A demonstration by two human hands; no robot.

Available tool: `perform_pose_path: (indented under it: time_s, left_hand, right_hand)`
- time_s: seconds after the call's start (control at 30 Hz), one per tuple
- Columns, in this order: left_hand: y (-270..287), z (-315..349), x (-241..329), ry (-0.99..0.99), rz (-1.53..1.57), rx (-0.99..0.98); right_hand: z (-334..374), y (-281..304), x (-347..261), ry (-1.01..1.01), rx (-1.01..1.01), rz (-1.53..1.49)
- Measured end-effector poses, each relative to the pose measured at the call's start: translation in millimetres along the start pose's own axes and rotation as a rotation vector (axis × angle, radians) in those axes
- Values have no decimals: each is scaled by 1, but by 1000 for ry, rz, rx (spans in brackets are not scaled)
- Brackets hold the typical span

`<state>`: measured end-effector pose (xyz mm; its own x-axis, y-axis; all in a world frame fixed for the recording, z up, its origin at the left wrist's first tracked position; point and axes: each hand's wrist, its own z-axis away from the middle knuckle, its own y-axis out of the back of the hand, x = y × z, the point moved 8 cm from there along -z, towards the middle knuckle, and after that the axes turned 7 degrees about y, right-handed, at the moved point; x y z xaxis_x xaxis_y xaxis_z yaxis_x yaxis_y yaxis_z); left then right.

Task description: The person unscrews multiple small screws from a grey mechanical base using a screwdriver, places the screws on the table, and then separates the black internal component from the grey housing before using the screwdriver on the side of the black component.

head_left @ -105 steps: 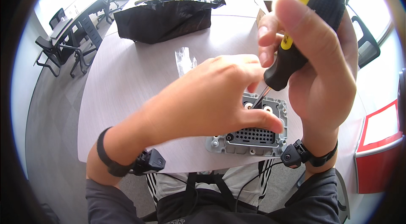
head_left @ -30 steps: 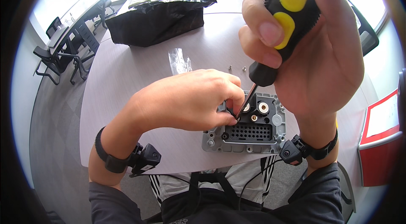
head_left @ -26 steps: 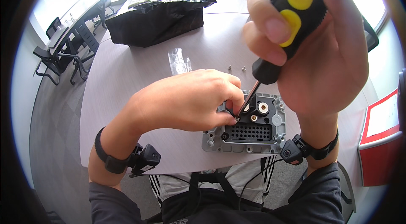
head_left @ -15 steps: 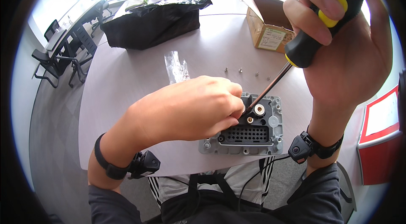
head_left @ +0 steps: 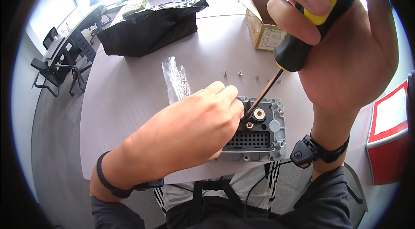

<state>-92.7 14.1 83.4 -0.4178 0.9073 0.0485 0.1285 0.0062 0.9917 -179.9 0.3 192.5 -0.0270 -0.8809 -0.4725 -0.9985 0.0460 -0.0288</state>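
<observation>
A black-and-yellow screwdriver [head_left: 293,54] is gripped in my right hand [head_left: 346,62], its fingers wrapped around the handle. The shaft slants down and left, its tip among the fittings of a grey metal housing [head_left: 277,113]. This housing lies near the table's front edge, with a black perforated connector block [head_left: 250,140] and brass-lined round terminals [head_left: 259,114]. My left hand [head_left: 203,118] reaches over the housing's left side, closed, with its fingertips beside the screwdriver tip. Whatever those fingers pinch is hidden behind the hand.
Several loose screws [head_left: 240,73] stand beyond the housing on the table [head_left: 125,116]. A clear plastic bag of screws [head_left: 173,80] lies by my left hand. Farther back are a black bag [head_left: 149,34] and an open cardboard box [head_left: 259,28]. A cable [head_left: 263,175] hangs from my right wrist's camera.
My right hand and the screwdriver handle have shifted left in view. The left hand has turned, its knuckles now higher and its fingers bunched closer. The whole scene has moved slightly left.
</observation>
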Motion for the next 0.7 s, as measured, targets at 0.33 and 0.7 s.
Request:
perform_pose_path:
  time_s: [0.33, 0.7]
  left_hand:
    - [-31, -15, -92, 460, 1002, -33]
    - [-76, -17, -144, 711, 643, -16]
  right_hand:
    - [-1, 14, 3, -7, 28, -14]
    - [1, 19, 5, -16, 35, -68]
